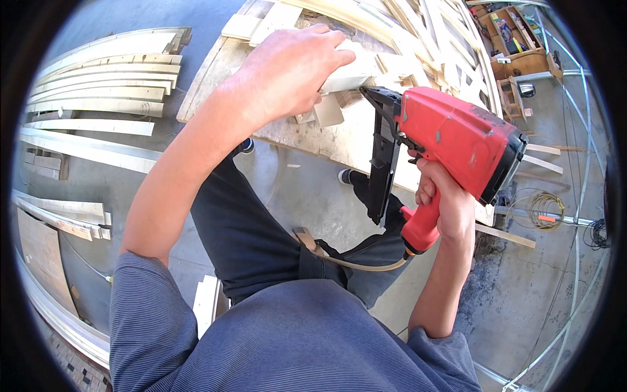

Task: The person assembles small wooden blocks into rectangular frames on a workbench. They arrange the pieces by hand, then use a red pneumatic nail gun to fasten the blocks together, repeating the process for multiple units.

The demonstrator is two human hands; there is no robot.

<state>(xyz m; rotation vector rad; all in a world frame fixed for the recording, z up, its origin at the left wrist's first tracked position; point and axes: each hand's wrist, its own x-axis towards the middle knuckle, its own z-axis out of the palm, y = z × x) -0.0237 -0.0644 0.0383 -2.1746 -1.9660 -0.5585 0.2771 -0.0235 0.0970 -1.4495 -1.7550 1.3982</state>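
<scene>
My right hand (449,199) is wrapped round the handle of a red and black pneumatic nail gun (450,130). The gun lies across in front of me, its black nose turned left toward a pale wooden block (349,77). Over that block my left hand (297,68) is closed, gripping it from above; part of the block is hidden under the fingers. The gun's nose is at the block's right end, but I cannot tell whether they touch. Small wood offcuts (328,111) lie just below the left hand on the wooden worktable (307,140).
An air hose (372,266) runs from the gun's handle across my legs. Long boards (98,91) are stacked on the left, and wood strips (418,32) pile up at the table's back. Right of the table are a coiled cable (546,209) and a wooden tool box (513,39).
</scene>
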